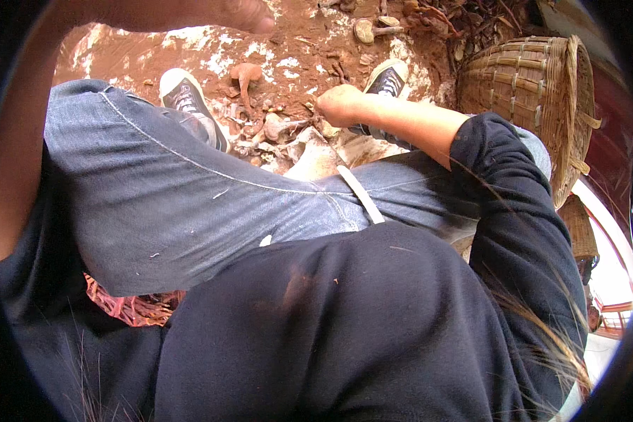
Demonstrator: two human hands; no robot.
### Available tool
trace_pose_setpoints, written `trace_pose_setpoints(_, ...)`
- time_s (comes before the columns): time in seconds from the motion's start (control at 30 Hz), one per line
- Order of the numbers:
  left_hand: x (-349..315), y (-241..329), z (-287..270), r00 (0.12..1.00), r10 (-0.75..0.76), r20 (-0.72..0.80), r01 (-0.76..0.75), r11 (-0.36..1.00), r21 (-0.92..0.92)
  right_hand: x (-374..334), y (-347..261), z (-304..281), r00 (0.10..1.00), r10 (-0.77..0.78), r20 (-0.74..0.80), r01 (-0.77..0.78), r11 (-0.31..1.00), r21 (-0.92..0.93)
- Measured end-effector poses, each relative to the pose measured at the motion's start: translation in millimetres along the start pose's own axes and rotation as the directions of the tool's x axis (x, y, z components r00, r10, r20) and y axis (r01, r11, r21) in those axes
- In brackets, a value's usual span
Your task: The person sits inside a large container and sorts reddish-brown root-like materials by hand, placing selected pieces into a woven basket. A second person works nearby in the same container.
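Observation:
My left hand (214,15) reaches in along the upper edge, close to the camera. It is blurred and cut off, so most of its fingers, and anything in them, are out of sight. Between my shoes, my right hand (340,105) is low over the ground, its fingers curled closed; what they hold, if anything, is hidden. Just below it lie pale, dirt-stained pieces (281,128) that look like mushroom scraps. A reddish-brown mushroom-shaped piece (246,76), caked in soil, lies beyond them. Further off are pale, cut mushroom-like pieces (366,31).
A large woven basket (517,77) lies tipped beside my right knee, with a smaller basket (580,228) behind it. Reddish root-like strands (135,308) show under my left thigh. More dark strands (439,20) lie at the far right. The ground (141,46) is reddish soil with white patches.

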State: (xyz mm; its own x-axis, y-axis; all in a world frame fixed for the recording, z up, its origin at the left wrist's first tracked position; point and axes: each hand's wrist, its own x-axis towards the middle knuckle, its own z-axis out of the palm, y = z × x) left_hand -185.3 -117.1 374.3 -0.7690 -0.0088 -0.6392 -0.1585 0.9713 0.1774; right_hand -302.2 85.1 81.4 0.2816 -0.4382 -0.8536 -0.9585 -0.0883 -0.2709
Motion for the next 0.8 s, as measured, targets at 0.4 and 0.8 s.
trace_pose_setpoints(0.4, 38.8, -41.5, 40.2, 0.990, -0.001, -0.139, -0.008, 0.998, -0.065, -16.1, 8.6, -142.3, 0.765, 0.174, -0.620, 0.043, 0.947, 0.319)
trace_pose_setpoints(0.8, 8.7, -94.6, 13.8, 0.733, -0.276, -0.622, 0.150, 0.957, -0.249, -71.9, 94.6, -207.6, 0.480, 0.560, -0.675, -0.105, 0.801, 0.589)
